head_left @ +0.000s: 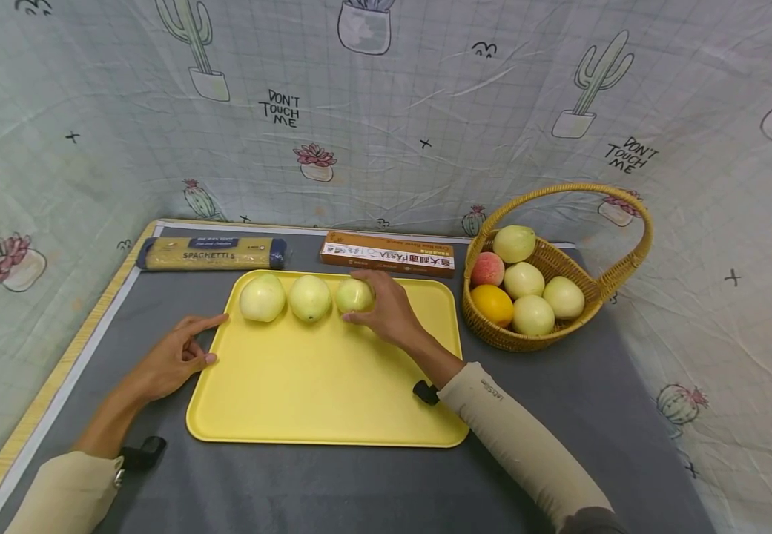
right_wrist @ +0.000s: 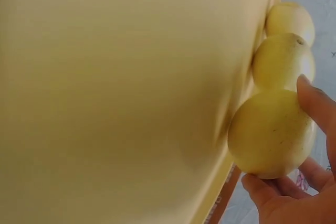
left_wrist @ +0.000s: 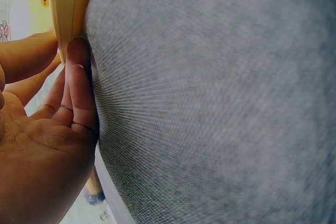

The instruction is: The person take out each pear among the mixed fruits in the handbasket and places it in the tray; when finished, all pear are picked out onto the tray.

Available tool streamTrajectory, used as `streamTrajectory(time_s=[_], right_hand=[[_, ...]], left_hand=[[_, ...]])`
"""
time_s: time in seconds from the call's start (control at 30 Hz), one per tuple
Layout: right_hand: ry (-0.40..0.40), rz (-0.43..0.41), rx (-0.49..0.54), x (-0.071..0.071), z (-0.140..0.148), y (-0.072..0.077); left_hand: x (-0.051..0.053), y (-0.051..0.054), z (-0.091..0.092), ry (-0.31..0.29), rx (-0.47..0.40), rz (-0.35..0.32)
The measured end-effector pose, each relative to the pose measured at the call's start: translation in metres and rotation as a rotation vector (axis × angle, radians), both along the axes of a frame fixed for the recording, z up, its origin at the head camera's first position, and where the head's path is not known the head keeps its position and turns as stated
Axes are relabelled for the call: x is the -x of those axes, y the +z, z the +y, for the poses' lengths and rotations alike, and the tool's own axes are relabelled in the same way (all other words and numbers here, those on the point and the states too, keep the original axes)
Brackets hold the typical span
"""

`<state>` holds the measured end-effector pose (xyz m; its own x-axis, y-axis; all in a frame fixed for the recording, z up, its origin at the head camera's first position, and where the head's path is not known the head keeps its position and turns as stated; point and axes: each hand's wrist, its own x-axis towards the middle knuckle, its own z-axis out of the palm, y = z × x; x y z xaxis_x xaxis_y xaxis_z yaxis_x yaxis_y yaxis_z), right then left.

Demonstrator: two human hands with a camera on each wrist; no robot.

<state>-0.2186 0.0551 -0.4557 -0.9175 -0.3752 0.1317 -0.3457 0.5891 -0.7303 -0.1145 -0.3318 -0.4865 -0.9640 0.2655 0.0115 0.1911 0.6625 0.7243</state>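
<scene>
Three pale yellow-green round fruits stand in a row along the back of the yellow tray [head_left: 312,393]. The left fruit [head_left: 262,298] is the largest in the head view, with the middle fruit [head_left: 310,298] beside it. My right hand [head_left: 386,308] grips the right fruit [head_left: 352,295], thumb on the near side and fingers behind. This fruit [right_wrist: 272,134] also fills much of the right wrist view. At the tray's left edge, my left hand [head_left: 170,360] touches the rim with its index finger and thumb. Lower fingers [left_wrist: 80,85] reach the tray's outer edge by the cloth.
A wicker basket [head_left: 509,341] on the right holds several pale fruits, a peach [head_left: 488,268] and an orange [head_left: 492,305]. Behind the tray lie a spaghetti packet [head_left: 212,254] and a pasta box [head_left: 387,254]. Printed cloth [head_left: 372,96] hangs behind the grey-covered table [head_left: 292,489].
</scene>
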Motion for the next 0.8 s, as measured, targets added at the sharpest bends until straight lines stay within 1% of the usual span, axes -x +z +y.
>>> streamTrajectory(time_s=[0.17,0.3,0.53,0.8], right_hand=[[-0.001,-0.001,-0.033,0.0027,0.0017,-0.0036],[-0.001,0.002,-0.036,0.0025,0.0033,-0.0036],[-0.010,-0.017,-0.036,-0.0016,0.0066,-0.0005],[-0.006,-0.012,-0.029,-0.0062,0.0089,0.0007]], left_hand=[[0.0001,-0.0005,-0.0002,-0.006,-0.013,0.002],[0.0001,-0.0010,-0.0006,-0.003,-0.006,-0.004],[0.0004,-0.0002,0.0002,0.011,0.008,-0.027],[0.0004,-0.0009,0.0001,0.011,0.018,-0.013]])
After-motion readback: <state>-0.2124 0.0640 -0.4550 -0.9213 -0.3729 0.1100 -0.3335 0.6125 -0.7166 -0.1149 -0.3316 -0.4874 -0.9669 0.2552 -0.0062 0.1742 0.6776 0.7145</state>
